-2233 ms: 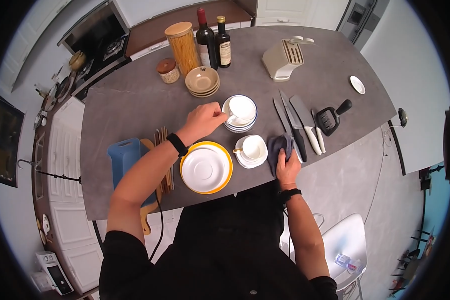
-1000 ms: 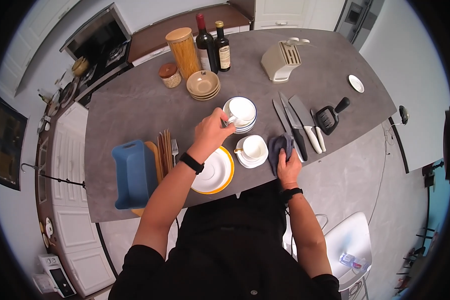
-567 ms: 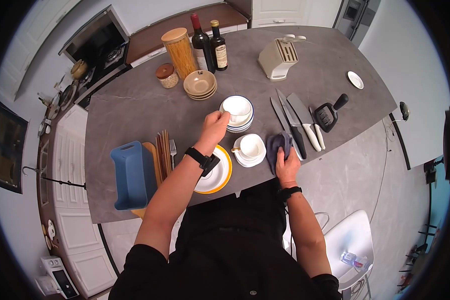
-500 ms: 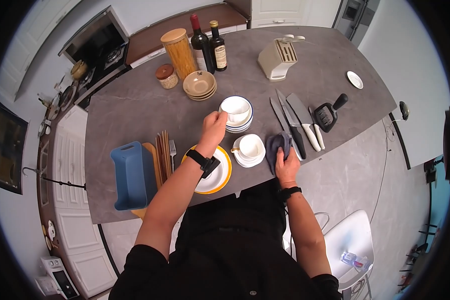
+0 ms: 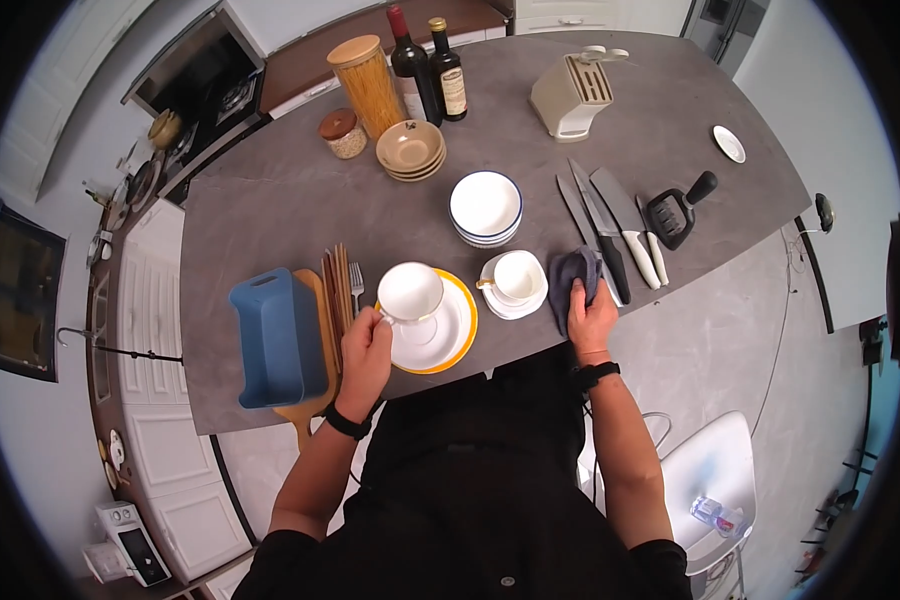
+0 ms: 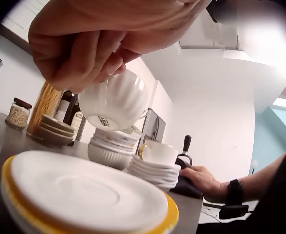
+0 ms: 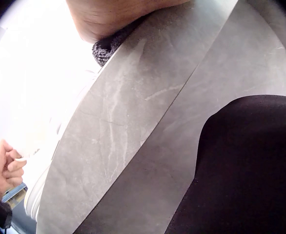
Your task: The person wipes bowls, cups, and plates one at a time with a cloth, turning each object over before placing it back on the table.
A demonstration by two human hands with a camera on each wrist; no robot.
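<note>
Left hand (image 5: 367,355): pinching one white cup (image 5: 411,291), at its one o'clock, held clear above stacked plates (image 5: 452,335) with a yellow rim.
Right hand (image 5: 592,320): gripping one dark cloth (image 5: 573,278), at its eleven o'clock.
Second cup (image 5: 519,276) on square saucers (image 5: 508,309): nine o'clock of the dark cloth.
Bowl stack (image 5: 485,207), blue-rimmed: one o'clock of the white cup.
Blue tray (image 5: 282,345): nine o'clock of the left hand.

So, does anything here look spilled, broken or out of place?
Nothing looks spilled or broken, including the cup the left hand holds. Slightly odd: knives lie loose on the table though a knife block stands nearby, and a bottle lies on the chair.
</note>
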